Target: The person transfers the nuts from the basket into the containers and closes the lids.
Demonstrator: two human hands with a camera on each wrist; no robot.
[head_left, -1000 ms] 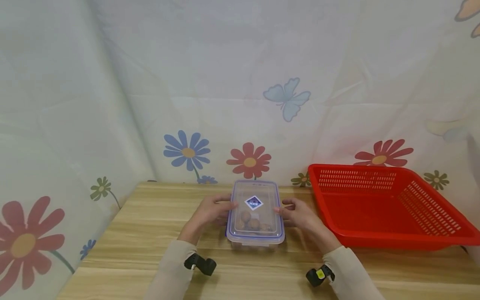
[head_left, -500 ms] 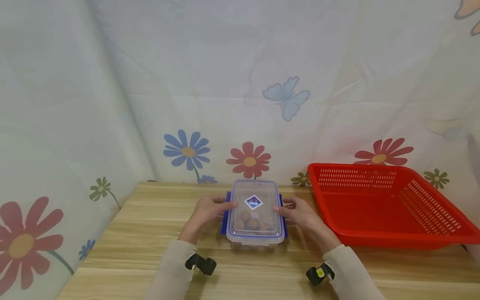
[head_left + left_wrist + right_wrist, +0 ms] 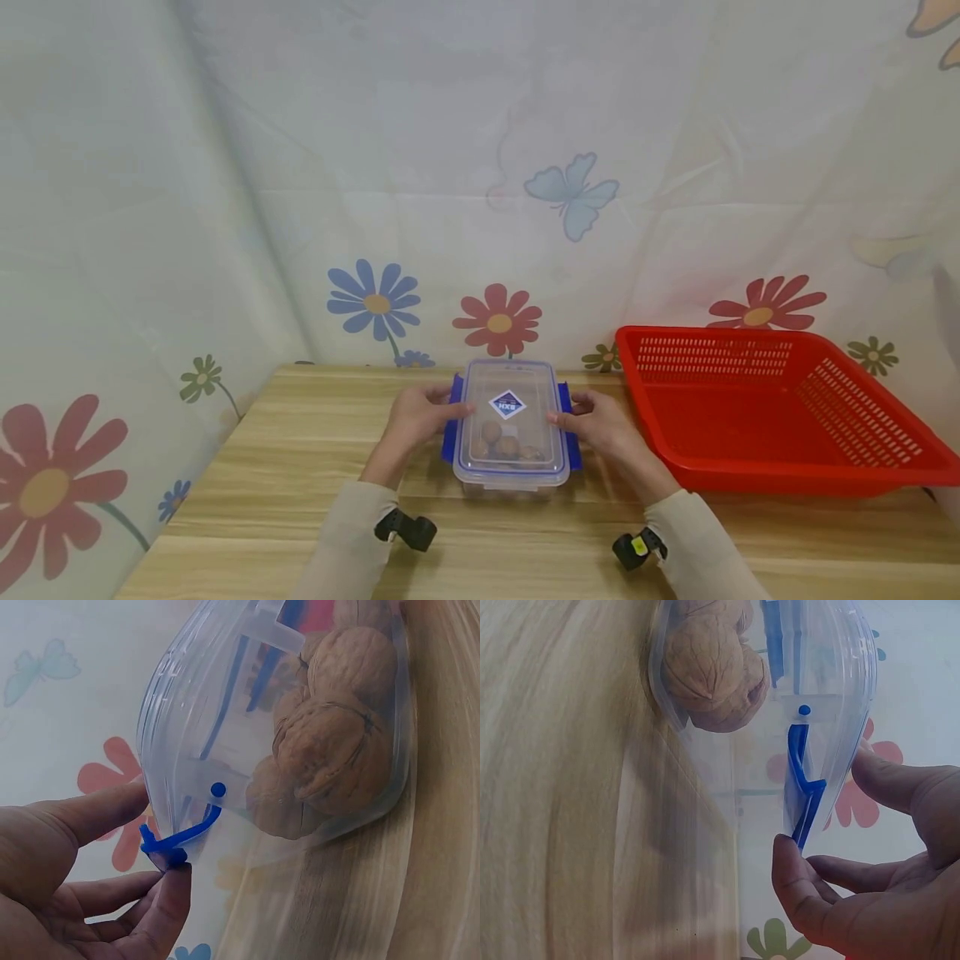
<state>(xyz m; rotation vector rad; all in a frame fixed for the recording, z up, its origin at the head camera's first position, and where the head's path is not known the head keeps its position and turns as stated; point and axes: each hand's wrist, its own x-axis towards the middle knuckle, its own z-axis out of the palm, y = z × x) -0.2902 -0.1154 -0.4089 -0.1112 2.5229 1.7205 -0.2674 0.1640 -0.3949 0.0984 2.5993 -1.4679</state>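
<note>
A clear plastic food container (image 3: 513,471) with a blue-rimmed lid and a diamond-shaped label stands on the wooden table. Several walnuts (image 3: 330,746) lie inside it, towards its near end. My left hand (image 3: 415,419) is at its left side, thumb on the lid's edge and curled fingertips against a blue side latch (image 3: 176,844). On the other side, my right hand (image 3: 603,427) has its thumb at the lid's rim and its fingers at the other blue latch (image 3: 801,787). Both latches stick outward from the walls. The lid lies on the container.
A large red plastic basket (image 3: 750,475) with slotted walls stands on the right of the table (image 3: 300,467), close to my right forearm. Behind the table hangs a white curtain (image 3: 420,150) printed with flowers and butterflies.
The blue latches on both sides have swung outward from the container, slightly further now on the right. Hands and container stay nearly in place.
</note>
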